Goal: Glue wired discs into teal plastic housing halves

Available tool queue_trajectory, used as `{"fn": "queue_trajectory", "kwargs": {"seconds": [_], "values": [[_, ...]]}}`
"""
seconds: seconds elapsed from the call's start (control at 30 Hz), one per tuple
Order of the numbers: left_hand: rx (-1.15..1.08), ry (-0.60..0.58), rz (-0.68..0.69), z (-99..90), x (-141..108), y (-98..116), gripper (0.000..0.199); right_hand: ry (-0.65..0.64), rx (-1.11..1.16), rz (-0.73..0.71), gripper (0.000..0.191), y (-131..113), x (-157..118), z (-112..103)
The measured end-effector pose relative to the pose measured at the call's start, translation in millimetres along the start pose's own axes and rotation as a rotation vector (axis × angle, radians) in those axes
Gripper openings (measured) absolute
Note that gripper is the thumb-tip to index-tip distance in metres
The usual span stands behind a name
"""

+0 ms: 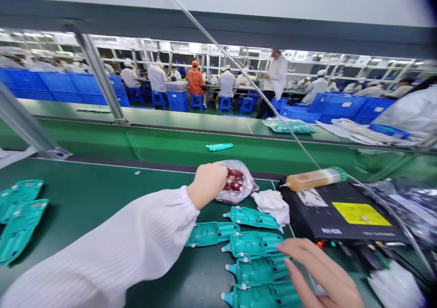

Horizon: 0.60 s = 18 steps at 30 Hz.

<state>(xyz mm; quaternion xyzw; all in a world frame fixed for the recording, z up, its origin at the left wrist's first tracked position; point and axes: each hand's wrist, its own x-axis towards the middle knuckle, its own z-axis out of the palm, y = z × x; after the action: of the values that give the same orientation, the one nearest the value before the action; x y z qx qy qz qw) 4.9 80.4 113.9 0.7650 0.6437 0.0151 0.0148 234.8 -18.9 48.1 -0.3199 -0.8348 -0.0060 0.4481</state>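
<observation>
My left hand [209,183] reaches to a clear plastic bag [244,187] of small dark red parts with pale round bits. Its fingers are curled at the bag's near side, and their tips are hidden. At lower right, my right hand [321,271] has its forefinger and thumb apart, over the right ends of several teal plastic shell halves [257,244]. These lie in a column, white-tipped ends to the left. Another teal shell half [210,234] lies below my left wrist. Whether my right fingertips touch a shell, I cannot tell.
A black box [344,228] marked RH-830 carries an amber-filled tube [314,179]. Crumpled white tissue [273,206] lies beside it. More teal shells [22,228] are at far left. A teal piece [219,147] rests on the green strip beyond. A slanting metal post [99,75] stands at left; people work behind.
</observation>
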Motion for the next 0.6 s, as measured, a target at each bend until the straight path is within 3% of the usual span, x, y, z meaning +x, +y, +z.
{"fn": "queue_trajectory", "kwargs": {"seconds": [0.2, 0.4, 0.6], "values": [[-0.014, -0.011, 0.023, 0.6, -9, 3, 0.020, -0.046, 0.011, 0.016, 0.023, -8, 30, 14], [-0.203, -0.032, -0.075, 2.7, 9, -8, 0.022, -0.110, 0.170, 0.159, 0.018, 2, 37, 22], [-0.571, -0.231, -0.144, 6.8, 40, -37, 0.026, -0.207, 0.232, 0.219, 0.018, 5, 35, 23]]}}
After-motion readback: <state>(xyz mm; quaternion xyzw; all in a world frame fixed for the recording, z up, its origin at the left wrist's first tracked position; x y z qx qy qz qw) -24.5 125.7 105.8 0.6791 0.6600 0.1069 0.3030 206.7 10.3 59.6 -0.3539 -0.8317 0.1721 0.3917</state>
